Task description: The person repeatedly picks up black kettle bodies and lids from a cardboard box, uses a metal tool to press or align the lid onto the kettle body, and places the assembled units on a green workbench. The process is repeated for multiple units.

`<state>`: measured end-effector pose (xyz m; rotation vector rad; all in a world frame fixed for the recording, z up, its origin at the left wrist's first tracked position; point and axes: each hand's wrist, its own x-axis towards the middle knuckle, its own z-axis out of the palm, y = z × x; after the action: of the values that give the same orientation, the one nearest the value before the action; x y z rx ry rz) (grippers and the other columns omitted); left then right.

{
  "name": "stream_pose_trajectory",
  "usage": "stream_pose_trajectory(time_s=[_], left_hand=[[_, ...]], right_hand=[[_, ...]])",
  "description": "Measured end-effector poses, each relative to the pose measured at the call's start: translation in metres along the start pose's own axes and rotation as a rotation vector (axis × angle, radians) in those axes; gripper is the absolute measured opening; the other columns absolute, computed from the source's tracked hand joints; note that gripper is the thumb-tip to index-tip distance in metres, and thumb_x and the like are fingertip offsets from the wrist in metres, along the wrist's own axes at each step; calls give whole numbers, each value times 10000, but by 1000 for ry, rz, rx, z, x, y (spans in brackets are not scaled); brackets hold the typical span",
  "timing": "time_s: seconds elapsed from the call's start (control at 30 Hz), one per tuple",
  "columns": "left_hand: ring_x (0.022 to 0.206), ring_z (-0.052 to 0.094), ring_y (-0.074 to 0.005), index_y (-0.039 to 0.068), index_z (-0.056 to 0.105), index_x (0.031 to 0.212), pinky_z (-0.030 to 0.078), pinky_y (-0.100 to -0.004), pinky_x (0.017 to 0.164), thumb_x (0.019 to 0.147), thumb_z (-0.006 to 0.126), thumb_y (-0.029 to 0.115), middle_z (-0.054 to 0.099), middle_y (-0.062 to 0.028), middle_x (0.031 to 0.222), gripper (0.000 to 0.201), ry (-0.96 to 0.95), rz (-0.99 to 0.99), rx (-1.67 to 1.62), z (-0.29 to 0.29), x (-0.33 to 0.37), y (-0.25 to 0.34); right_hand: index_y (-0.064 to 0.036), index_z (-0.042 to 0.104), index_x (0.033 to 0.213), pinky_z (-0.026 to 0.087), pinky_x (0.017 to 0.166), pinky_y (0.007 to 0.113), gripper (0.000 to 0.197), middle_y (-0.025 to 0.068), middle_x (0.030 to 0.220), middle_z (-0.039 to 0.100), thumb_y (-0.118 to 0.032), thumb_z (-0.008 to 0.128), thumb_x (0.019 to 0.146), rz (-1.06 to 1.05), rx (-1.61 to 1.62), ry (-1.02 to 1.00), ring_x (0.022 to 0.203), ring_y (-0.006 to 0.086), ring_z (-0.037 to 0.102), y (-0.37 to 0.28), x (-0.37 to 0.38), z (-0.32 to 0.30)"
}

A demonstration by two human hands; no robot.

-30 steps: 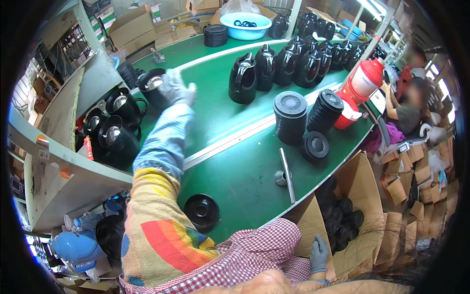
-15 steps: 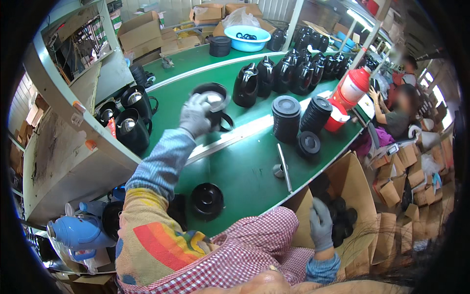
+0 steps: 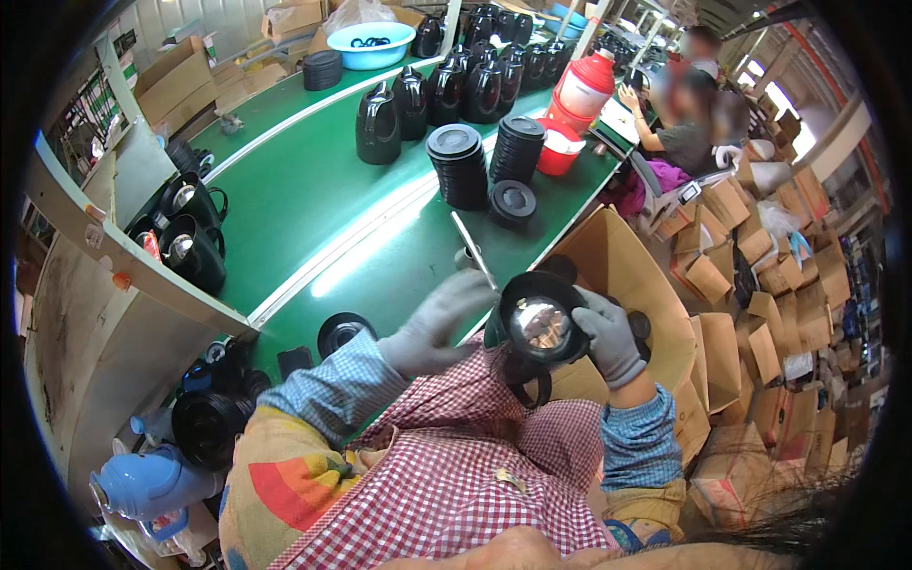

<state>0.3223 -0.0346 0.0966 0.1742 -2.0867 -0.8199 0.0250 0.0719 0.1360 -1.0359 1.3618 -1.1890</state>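
Note:
A black jug [image 3: 540,326] with a shiny silvery inside and a side handle is tilted so that its round mouth faces me, above my lap at the bench's near edge. My right hand [image 3: 610,340], in a grey glove, grips its rim from the right. Left of the jug, my left hand [image 3: 439,328], also gloved in grey, is open with its fingers stretched toward it; motion blurs them a little. Just beyond the jug, a metal rod [image 3: 474,249] stands at the bench edge. A round black part [image 3: 344,332] lies on the bench behind my left wrist.
Stacks of black lids [image 3: 456,166] stand on the green bench [image 3: 285,223], beside a red bucket [image 3: 559,152]. Rows of black jugs [image 3: 378,126] and a blue basin [image 3: 370,47] are farther back. A cardboard box [image 3: 632,256] is at my right. Co-workers [image 3: 679,133] sit beyond it.
The jug has come from over the bench to above my lap. My left hand has let go of it, and my right hand has left the box and now holds it. The view has turned right.

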Motion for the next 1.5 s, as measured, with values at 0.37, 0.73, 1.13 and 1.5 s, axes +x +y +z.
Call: stream_pose_trajectory(time_s=[0.37, 0.73, 1.13, 1.5], left_hand=[[1414, 426, -240, 51, 343, 1553, 385, -378, 1150, 889, 748, 166, 436, -132, 1542, 787, 22, -737, -1512, 51, -79, -62], [1409, 436, -241, 53, 348, 1549, 397, -379, 1147, 893, 748, 172, 447, -133, 1534, 776, 352, -794, -1621, 17, -131, -128], [1402, 448, -241, 54, 354, 1544, 409, -380, 1144, 898, 748, 178, 458, -133, 1525, 766, 406, -917, -1653, 8, -154, -139], [1397, 458, -241, 56, 360, 1539, 421, -381, 1141, 903, 747, 184, 469, -134, 1517, 756, 236, -814, -1721, 29, -127, -128]], right_hand=[[98, 538, 1389, 518, 899, 246, 475, 75, 1121, 693, -136, 547, 977, -5, 234, -204, 978, 123, 647, -40, 40, 84], [-50, 604, 1366, 518, 871, 330, 534, 107, 1159, 677, -392, 654, 959, -315, -529, -356, 1014, 212, 639, -14, 212, 127], [-208, 278, 1607, 246, 1194, 562, 1112, 220, 1605, 315, -705, 717, 714, 96, -1485, 51, 1483, 424, 316, -51, 412, 164], [23, 360, 1531, 360, 1154, 389, 944, 231, 1450, 483, -293, 692, 707, -464, -342, -54, 1348, 335, 492, -36, 183, 64]])
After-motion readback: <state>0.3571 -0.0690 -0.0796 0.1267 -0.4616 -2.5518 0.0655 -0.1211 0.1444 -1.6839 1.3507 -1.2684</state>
